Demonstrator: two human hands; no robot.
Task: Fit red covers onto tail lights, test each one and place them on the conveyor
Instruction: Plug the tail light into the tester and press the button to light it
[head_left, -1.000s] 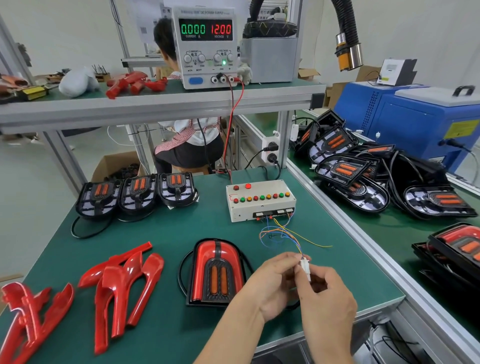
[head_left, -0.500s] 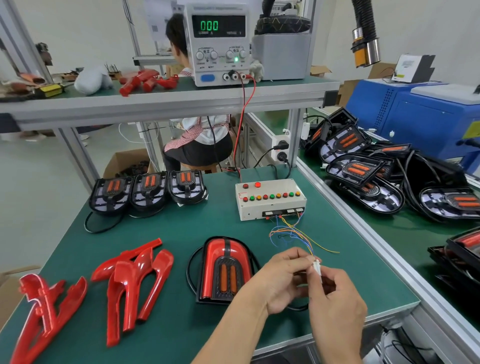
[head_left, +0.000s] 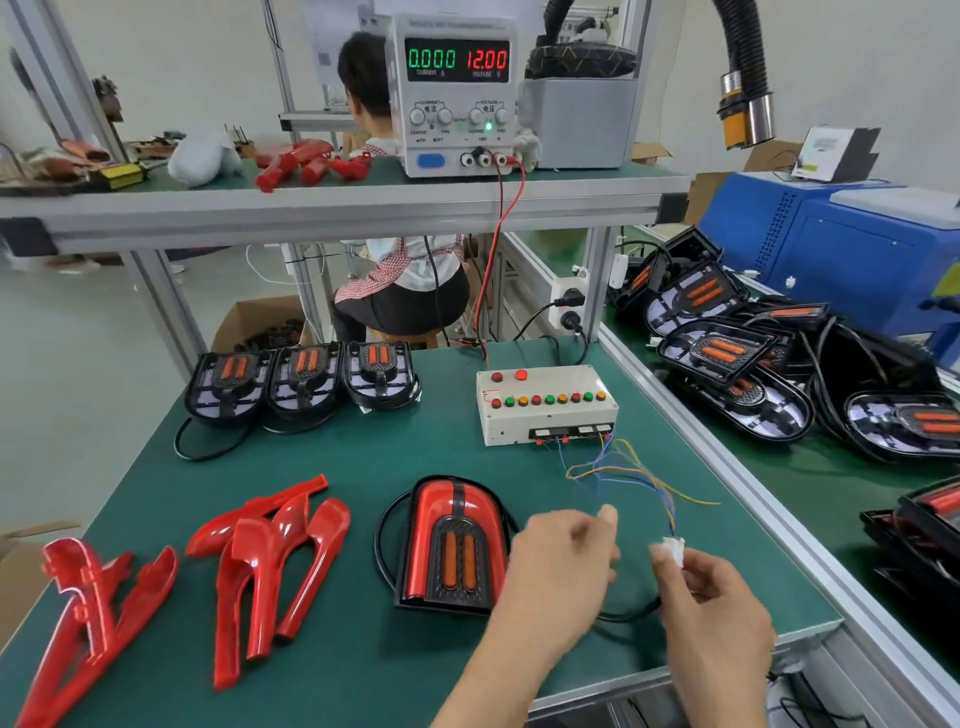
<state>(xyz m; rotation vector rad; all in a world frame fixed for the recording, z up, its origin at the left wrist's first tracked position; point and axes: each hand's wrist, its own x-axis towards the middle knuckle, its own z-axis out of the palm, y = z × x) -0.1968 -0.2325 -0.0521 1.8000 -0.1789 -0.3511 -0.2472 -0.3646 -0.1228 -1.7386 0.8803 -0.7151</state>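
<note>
At my green-matted workbench, I pinch the small white plastic connector between the fingertips of my right hand, its bundle of thin coloured wires trailing back to the cream push-button test box. My left hand hangs just left of the connector with fingers loosely curled; whether it grasps anything I cannot tell, though a black cable passes beneath it. The red-covered tail light with two orange bars lies flat on the mat, just left of my left hand and in front of the test box. Loose glossy red plastic covers lie well to the left of that light. Three uncovered black tail lights sit in a row to the left of the test box. Behind the box, on the raised shelf, the grey bench power supply reads 0.000 and 12.00. More black tail lights are heaped on the green conveyor to the right of the box.
</note>
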